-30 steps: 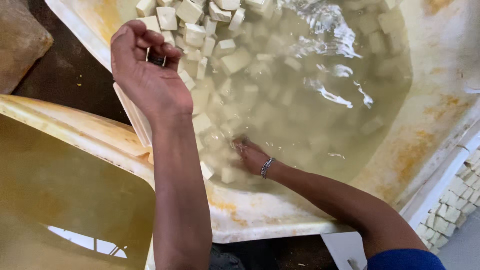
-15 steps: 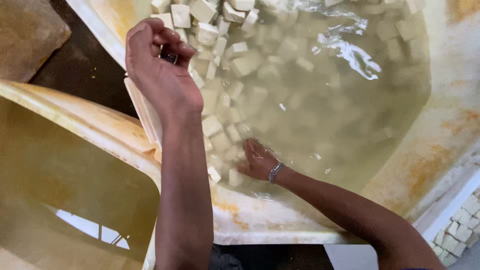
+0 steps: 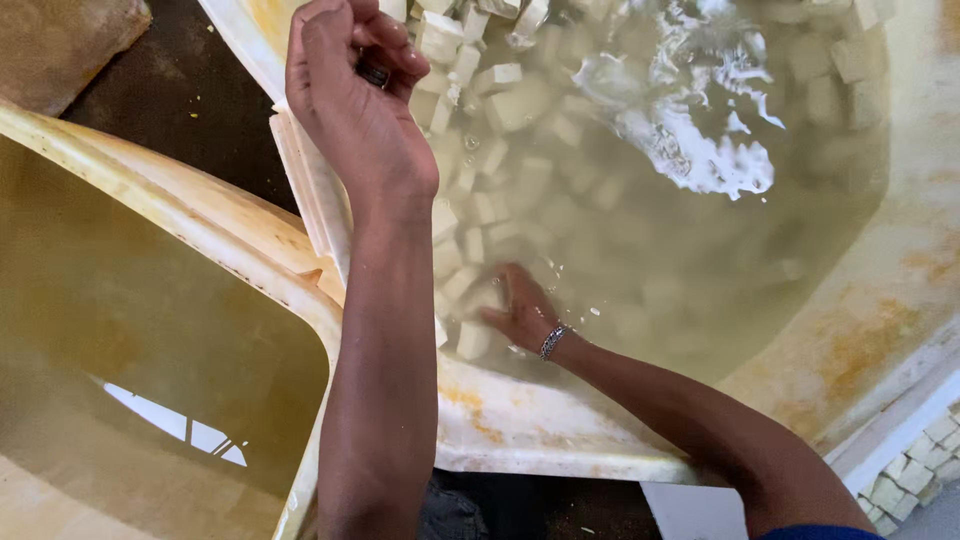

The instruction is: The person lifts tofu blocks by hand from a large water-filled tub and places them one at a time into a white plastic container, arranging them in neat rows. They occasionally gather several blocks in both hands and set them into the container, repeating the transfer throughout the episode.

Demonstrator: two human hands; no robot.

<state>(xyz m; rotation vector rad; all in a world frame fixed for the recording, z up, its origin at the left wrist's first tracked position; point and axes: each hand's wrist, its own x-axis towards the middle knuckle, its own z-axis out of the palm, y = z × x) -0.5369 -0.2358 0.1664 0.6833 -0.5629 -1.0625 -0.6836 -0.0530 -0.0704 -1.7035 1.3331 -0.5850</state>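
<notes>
A big pale tub (image 3: 900, 300) full of cloudy water sits beside a yellow tub (image 3: 200, 330). White cubes (image 3: 500, 100) float and sink in the water. The left hand (image 3: 350, 110) has lifted a bit higher, fingers curled shut, maybe on something small and dark. The right hand (image 3: 520, 310) stays underwater among the cubes, moved a little; its fingers look spread, though the water blurs them.

Right hand (image 3: 520, 312) underwater among pale cubes (image 3: 470, 240), left hand (image 3: 350, 90) raised, curled
</notes>
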